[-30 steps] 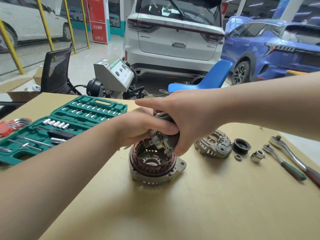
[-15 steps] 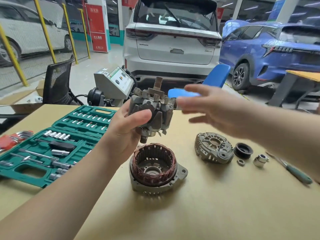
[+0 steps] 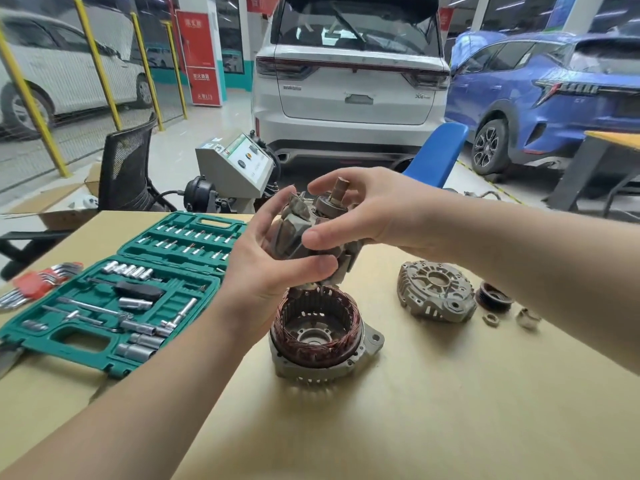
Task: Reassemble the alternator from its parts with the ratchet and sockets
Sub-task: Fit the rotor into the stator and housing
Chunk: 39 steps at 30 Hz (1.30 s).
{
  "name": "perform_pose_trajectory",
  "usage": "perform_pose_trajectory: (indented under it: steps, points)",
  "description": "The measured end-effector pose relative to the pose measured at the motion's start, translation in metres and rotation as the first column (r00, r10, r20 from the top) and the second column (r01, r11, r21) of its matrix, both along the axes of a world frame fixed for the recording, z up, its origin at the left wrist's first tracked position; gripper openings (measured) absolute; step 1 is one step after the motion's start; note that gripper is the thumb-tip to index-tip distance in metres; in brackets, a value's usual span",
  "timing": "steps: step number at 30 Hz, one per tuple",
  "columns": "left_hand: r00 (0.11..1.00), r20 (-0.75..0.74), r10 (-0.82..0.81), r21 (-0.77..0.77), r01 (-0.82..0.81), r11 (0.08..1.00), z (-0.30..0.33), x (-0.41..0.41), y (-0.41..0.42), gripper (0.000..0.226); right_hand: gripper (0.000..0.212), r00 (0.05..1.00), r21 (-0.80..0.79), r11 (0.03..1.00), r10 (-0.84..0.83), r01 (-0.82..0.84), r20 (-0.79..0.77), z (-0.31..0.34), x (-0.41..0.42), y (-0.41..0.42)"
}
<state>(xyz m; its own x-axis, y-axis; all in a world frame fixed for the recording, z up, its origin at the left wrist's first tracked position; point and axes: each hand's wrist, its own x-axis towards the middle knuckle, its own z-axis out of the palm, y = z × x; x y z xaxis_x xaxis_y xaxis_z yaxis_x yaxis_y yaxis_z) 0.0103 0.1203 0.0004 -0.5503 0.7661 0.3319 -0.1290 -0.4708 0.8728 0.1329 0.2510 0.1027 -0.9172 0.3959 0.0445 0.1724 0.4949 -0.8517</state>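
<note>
Nearest us, the stator housing [image 3: 320, 336] sits on the table [image 3: 433, 410], copper windings up, its bore open and waiting. Right above it hangs the rotor [image 3: 304, 237], held in the air between both hands, tilted a little, shaft stub up.

The step in hand looks like dropping that rotor into the housing. To do it well, I'd say bring the shaft straight upright first, centre the lower end over the bearing seat in the middle, and lower it slowly so the claw poles never scrape the copper. No forcing; if it binds, lift and realign.

Now the fingers. The left hand [image 3: 273, 261] cups the rotor from below and the side, thumb curled across the front of the poles, fingers wrapped behind: a firm hold. The right hand [image 3: 367, 213] comes in from the top, its fingers [image 3: 329, 183] arched over the shaft end and thumb pressing the body's side, loosely curled round it, not spread.

Further right on the table lie the end cover [image 3: 434, 294], the pulley [image 3: 493, 297], a nut [image 3: 490, 319] and a small socket-like piece [image 3: 528, 317], all apart from each other. To the left, the green socket case [image 3: 114, 299] lies open, with the hex keys [image 3: 34, 282] just beyond.
</note>
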Motion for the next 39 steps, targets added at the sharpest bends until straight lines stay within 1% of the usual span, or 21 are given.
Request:
perform_pose_trajectory:
  steps: [2, 4, 5, 6, 7, 8, 9, 10, 11, 12, 14, 16, 19, 22, 25, 27, 30, 33, 36, 37, 39]
  points:
    - [1.000, 0.005, 0.009, 0.001, -0.009, 1.000, 0.000, 0.000, 0.000, 0.117, 0.071, 0.999, 0.018, 0.999, 0.027, -0.027, 0.025, 0.006, 0.000, -0.002]
    - [1.000, 0.003, 0.016, 0.009, -0.016, 1.000, -0.002, 0.001, 0.001, 0.116, 0.056, 0.998, 0.006, 0.999, 0.033, -0.033, 0.051, 0.014, 0.000, -0.003]
    - [1.000, 0.008, 0.016, 0.017, -0.016, 1.000, -0.003, 0.001, 0.001, 0.115, 0.047, 0.998, 0.022, 1.000, 0.001, -0.002, 0.055, 0.018, 0.000, -0.002]
    - [1.000, 0.015, 0.016, 0.026, -0.017, 1.000, -0.004, 0.000, 0.001, 0.113, 0.040, 0.997, 0.078, 0.995, -0.058, 0.054, 0.046, 0.022, 0.000, -0.002]
    - [1.000, 0.021, 0.017, 0.032, -0.018, 0.999, -0.005, -0.001, 0.001, 0.113, 0.036, 0.993, 0.199, 0.974, -0.119, 0.112, 0.025, 0.025, 0.001, -0.001]
    - [1.000, 0.023, 0.017, 0.038, -0.018, 0.999, -0.006, -0.002, 0.001, 0.113, 0.036, 0.988, 0.368, 0.919, -0.154, 0.143, 0.001, 0.028, 0.000, 0.001]
    - [1.000, 0.020, 0.018, 0.040, -0.018, 0.999, -0.006, -0.002, 0.001, 0.113, 0.039, 0.987, 0.538, 0.831, -0.159, 0.139, -0.010, 0.030, 0.000, 0.001]
    - [1.000, 0.011, 0.018, 0.040, -0.019, 0.999, -0.007, -0.003, 0.001, 0.114, 0.043, 0.989, 0.661, 0.743, -0.150, 0.108, 0.007, 0.032, -0.001, -0.001]
    - [1.000, -0.003, 0.017, 0.041, -0.017, 0.999, -0.008, -0.003, 0.001, 0.114, 0.047, 0.987, 0.724, 0.686, -0.152, 0.072, 0.045, 0.034, -0.003, -0.003]
    - [1.000, -0.019, 0.013, 0.042, -0.012, 0.999, -0.009, -0.002, 0.001, 0.113, 0.049, 0.982, 0.746, 0.664, -0.166, 0.042, 0.092, 0.037, -0.005, -0.005]
    - [0.999, -0.044, 0.004, 0.039, -0.002, 0.999, -0.012, -0.001, 0.001, 0.112, 0.054, 0.960, 0.756, 0.654, -0.218, 0.008, 0.178, 0.042, -0.010, -0.006]
    - [0.998, -0.059, 0.001, 0.035, 0.001, 0.999, -0.016, 0.000, 0.001, 0.112, 0.058, 0.941, 0.753, 0.658, -0.250, -0.008, 0.228, 0.045, -0.013, -0.005]
    - [0.997, -0.077, 0.005, 0.037, -0.002, 0.999, -0.023, -0.001, -0.001, 0.110, 0.057, 0.926, 0.718, 0.695, -0.244, -0.040, 0.287, 0.045, -0.010, -0.005]
    - [0.992, -0.123, 0.030, 0.034, -0.025, 0.999, -0.027, -0.004, -0.001, 0.114, 0.052, 0.926, 0.687, 0.724, -0.214, -0.064, 0.311, 0.044, -0.007, -0.005]
    - [0.981, -0.188, 0.042, 0.021, -0.038, 0.999, -0.025, -0.005, 0.000, 0.121, 0.048, 0.932, 0.739, 0.663, -0.184, -0.117, 0.313, 0.048, -0.007, -0.007]
    - [0.968, -0.251, 0.020, -0.008, -0.023, 1.000, -0.021, -0.010, 0.000, 0.127, 0.047, 0.943, 0.757, 0.644, -0.174, -0.110, 0.284, 0.053, -0.007, -0.006]
    - [0.913, -0.406, -0.045, -0.121, -0.005, 0.993, -0.021, -0.020, -0.007, 0.135, 0.050, 0.945, 0.781, 0.613, -0.171, -0.120, 0.280, 0.053, -0.010, -0.005]
    - [0.843, -0.535, -0.057, -0.252, -0.095, 0.963, -0.041, -0.025, -0.025, 0.146, 0.052, 0.922, 0.815, 0.542, -0.171, -0.206, 0.347, 0.041, -0.012, -0.004]
    - [0.800, -0.587, -0.125, -0.402, -0.154, 0.902, -0.071, -0.023, -0.042, 0.160, 0.053, 0.901, 0.815, 0.494, -0.132, -0.302, 0.414, 0.025, -0.010, -0.004]
    - [0.790, -0.594, -0.150, -0.436, -0.160, 0.886, -0.078, -0.020, -0.045, 0.164, 0.054, 0.895, 0.821, 0.469, -0.128, -0.325, 0.427, 0.020, -0.010, -0.004]
    - [0.777, -0.609, -0.160, -0.455, -0.178, 0.872, -0.089, -0.017, -0.045, 0.166, 0.054, 0.889, 0.834, 0.423, -0.124, -0.355, 0.441, 0.014, -0.012, -0.005]
